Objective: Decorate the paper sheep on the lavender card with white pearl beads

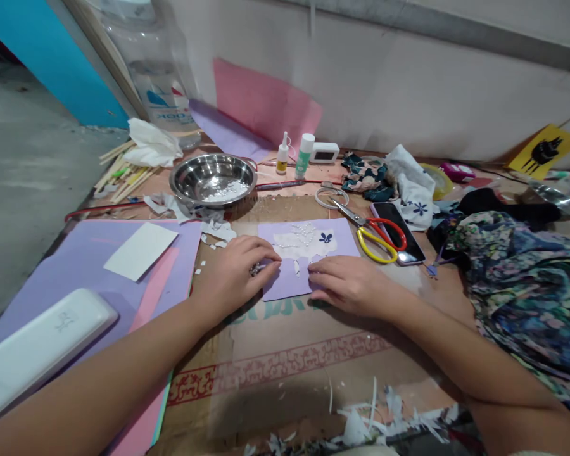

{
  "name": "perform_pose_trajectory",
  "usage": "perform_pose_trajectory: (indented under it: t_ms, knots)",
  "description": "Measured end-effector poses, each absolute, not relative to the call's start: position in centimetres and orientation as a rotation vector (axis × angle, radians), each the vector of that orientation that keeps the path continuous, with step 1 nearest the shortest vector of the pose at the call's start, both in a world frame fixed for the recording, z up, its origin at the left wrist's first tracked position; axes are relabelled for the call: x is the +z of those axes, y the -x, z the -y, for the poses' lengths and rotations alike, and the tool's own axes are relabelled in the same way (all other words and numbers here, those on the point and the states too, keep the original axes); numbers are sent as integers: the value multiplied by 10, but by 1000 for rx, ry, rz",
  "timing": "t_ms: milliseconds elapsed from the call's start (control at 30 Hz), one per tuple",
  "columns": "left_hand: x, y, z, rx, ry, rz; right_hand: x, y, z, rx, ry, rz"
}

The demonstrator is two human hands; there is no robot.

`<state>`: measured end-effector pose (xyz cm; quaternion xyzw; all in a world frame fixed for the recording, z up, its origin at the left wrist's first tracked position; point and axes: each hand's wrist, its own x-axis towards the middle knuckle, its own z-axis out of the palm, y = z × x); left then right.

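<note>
A small purple sheet of paper (285,291) lies on the cardboard between my hands. On it is a white cut-out shape (285,240) with tiny white bits over its top and a dark blue flower (325,238) at its right. Below, a narrow white strip (297,268) stands upright on the purple. My left hand (244,269) rests over the sheet's left edge, thumb and forefinger tips together; anything between them is too small to name. Something dark and patterned shows by its fingers. My right hand (349,285) lies on the right edge, fingers stretched and slightly bent, fingertips touching the paper.
Red-and-yellow-handled scissors (380,240) rest against a phone (401,237) at right. Behind stand a steel bowl (213,180) with white bits, a dropper bottle (282,155) and a glue stick (304,155). At left, a white case (52,345) lies on coloured sheets; floral cloth (527,297) bunches at right.
</note>
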<state>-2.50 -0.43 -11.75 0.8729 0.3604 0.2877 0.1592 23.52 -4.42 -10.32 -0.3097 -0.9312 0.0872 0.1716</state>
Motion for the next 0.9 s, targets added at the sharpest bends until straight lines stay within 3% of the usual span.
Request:
perform_pose_trajectory:
  t_ms: [333,900]
  knots:
    - [-110,9,36,947,-2512,-963,-105,-212,55,742,1079,1971]
    - [-113,3,38,773,-2485,-949,-115,-209,59,950,951,1909]
